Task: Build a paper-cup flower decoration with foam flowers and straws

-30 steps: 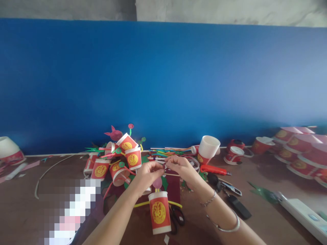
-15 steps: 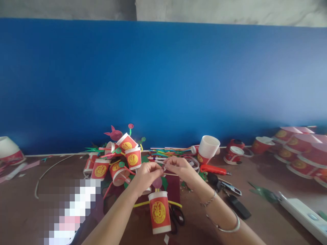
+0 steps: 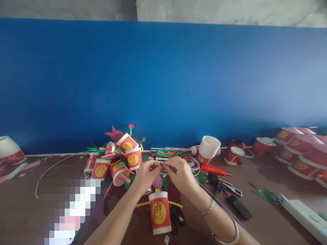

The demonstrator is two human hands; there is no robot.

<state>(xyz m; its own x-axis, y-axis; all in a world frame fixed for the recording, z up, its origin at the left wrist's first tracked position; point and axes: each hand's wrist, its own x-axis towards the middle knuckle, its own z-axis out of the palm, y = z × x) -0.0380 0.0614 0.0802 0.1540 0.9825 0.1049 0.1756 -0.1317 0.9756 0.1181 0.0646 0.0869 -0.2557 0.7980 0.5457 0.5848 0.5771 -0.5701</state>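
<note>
My left hand (image 3: pixel 146 175) and my right hand (image 3: pixel 180 172) meet in the middle, fingertips pinched together and nearly touching. Whatever lies between them is too small to make out. Just below the fingers, a pink round piece (image 3: pixel 157 182) rises on yellow straws from a red and white paper cup (image 3: pixel 159 213). Yellow straw pieces (image 3: pixel 175 205) stick out from the cup's sides. Neither hand grips this cup. Black-handled scissors (image 3: pixel 181 216) lie partly hidden behind it, on the right.
Decorated paper cups (image 3: pixel 100 169) are piled at the left. Behind my hands lie colourful straws (image 3: pixel 163 152); stacked cups (image 3: pixel 208 149), a red cutter (image 3: pixel 216 169) and keys (image 3: pixel 238 206) are to the right. Pink-topped cups (image 3: pixel 304 166) stand far right, beyond a white power strip (image 3: pixel 306 217).
My right hand has shifted slightly down, its fingertips drawn closer to the left ones. A purple strip now shows beside the right forearm. The cup stays in place.
</note>
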